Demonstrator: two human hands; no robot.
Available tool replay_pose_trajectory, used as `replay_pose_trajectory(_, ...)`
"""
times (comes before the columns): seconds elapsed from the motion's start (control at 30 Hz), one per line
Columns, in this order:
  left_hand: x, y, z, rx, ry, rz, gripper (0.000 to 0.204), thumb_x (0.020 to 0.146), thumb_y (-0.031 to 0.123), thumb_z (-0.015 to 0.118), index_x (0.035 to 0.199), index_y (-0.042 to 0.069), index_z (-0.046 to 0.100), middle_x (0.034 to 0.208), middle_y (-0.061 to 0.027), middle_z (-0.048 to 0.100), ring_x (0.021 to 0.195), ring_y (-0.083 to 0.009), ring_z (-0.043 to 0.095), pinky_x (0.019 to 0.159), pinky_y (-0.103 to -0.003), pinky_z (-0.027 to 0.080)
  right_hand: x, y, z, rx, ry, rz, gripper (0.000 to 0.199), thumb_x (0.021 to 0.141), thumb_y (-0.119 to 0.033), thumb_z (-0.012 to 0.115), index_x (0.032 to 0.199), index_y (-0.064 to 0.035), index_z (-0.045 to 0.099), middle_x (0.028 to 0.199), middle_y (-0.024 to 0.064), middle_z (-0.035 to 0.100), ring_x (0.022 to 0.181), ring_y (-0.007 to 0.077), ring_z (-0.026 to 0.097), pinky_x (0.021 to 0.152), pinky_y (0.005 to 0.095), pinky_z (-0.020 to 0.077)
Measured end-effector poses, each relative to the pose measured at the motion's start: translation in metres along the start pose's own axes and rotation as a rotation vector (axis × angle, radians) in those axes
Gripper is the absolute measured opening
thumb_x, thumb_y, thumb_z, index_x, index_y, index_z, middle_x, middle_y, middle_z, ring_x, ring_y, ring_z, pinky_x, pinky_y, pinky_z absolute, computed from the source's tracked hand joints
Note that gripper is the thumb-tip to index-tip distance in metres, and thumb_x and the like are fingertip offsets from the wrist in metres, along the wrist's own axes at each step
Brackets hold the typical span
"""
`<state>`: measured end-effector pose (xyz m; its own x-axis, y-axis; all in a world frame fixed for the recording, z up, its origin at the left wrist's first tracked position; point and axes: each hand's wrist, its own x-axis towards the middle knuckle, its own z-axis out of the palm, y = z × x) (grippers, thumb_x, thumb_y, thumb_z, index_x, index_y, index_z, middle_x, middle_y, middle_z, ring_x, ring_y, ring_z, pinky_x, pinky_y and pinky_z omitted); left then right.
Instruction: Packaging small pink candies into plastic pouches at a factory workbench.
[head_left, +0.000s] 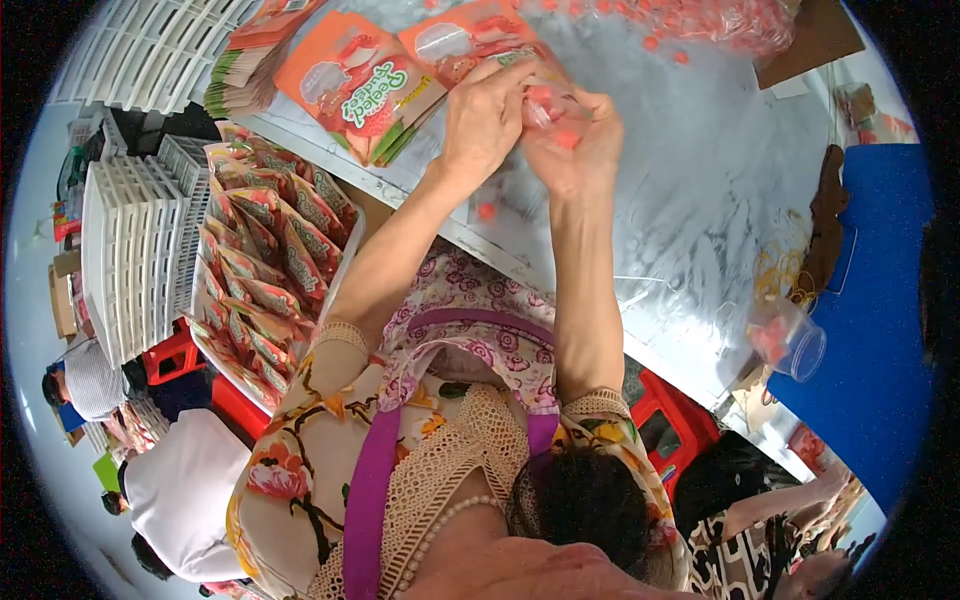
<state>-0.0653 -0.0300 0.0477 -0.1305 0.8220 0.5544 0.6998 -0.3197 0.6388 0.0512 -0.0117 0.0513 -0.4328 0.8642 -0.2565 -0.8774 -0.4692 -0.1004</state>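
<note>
Over the near edge of the metal table, my right hand [577,165] is closed round a small clear plastic cup [540,112] with red sweets [566,138] in it. My left hand [482,120] is right beside it, fingers bent and pinched together near the cup's far side. Whether they grip the cup or the top of a pouch is hidden. Beyond both hands lies an orange printed pouch [425,45], partly covered by my left fingers. To its left is a fanned stack of the same flat pouches [350,75]. A loose red sweet [487,211] sits near my left wrist.
Left of me a white crate [352,250] holds rows of filled pouches; white crates [130,250] are stacked beyond. A heap of red sweets in clear plastic [700,20] lies at the back. Another clear cup [800,345] and rubber bands [778,270] are at right. Other people sit nearby.
</note>
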Motion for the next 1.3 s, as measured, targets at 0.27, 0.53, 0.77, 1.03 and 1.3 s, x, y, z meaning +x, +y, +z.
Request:
replay_pose_trajectory(0.27, 0.008, 0.010, -0.005, -0.278, -0.083, -0.216, 0.028, 0.083, -0.001, 0.054, 0.108, 0.000, 0.067, 0.080, -0.0175, 0.061, 0.072, -0.0305, 0.063, 0.063, -0.037, 0.050, 0.001, 0.011, -0.003, -0.359, 0.094, -0.204, 0.024, 0.083, 0.007, 0.048, 0.105, 0.0070, 0.057, 0.096, 0.0130, 0.063, 0.085, 0.0220, 0.061, 0.074, 0.0305, 0.0522)
replay_pose_trajectory(0.53, 0.007, 0.023, -0.002, -0.002, -0.085, 0.162, 0.026, 0.084, -0.001, 0.055, 0.105, 0.002, 0.069, 0.075, -0.0140, 0.057, 0.067, -0.0295, 0.060, 0.062, -0.037, 0.048, 0.023, 0.009, -0.006, -0.647, 0.226, -0.343, 0.030, 0.084, 0.003, 0.048, 0.112, 0.0021, 0.059, 0.099, 0.0107, 0.064, 0.085, 0.0196, 0.061, 0.067, 0.0306, 0.0511)
replay_pose_trajectory(0.77, 0.015, 0.018, 0.001, -0.153, -0.055, -0.128, 0.023, 0.085, 0.002, 0.053, 0.101, 0.001, 0.069, 0.088, -0.0185, 0.066, 0.078, -0.0327, 0.065, 0.071, -0.037, 0.051, 0.012, -0.031, -0.017, 0.010, -0.284, 0.191, 0.034, 0.081, -0.009, 0.052, 0.111, 0.0066, 0.057, 0.107, 0.0129, 0.061, 0.097, 0.0234, 0.058, 0.088, 0.0341, 0.0469)
replay_pose_trajectory(1.03, 0.024, 0.010, -0.011, -0.198, -0.112, -0.139, 0.025, 0.087, 0.006, 0.053, 0.105, 0.002, 0.069, 0.088, -0.0171, 0.066, 0.073, -0.0299, 0.066, 0.068, -0.036, 0.051, -0.012, -0.008, 0.016, -0.514, 0.020, -0.132, 0.035, 0.078, 0.004, 0.059, 0.114, 0.0031, 0.057, 0.110, 0.0103, 0.060, 0.094, 0.0198, 0.059, 0.081, 0.0326, 0.0499)
replay_pose_trajectory(1.3, 0.033, 0.028, -0.023, 0.019, -0.110, 0.024, 0.026, 0.088, 0.008, 0.052, 0.107, 0.005, 0.069, 0.088, -0.0156, 0.066, 0.070, -0.0280, 0.064, 0.066, -0.036, 0.050, -0.007, 0.004, 0.039, -1.757, 0.028, -0.767, 0.013, 0.078, 0.007, 0.057, 0.088, 0.0039, 0.066, 0.073, 0.0141, 0.064, 0.073, 0.0187, 0.061, 0.063, 0.0305, 0.0501)
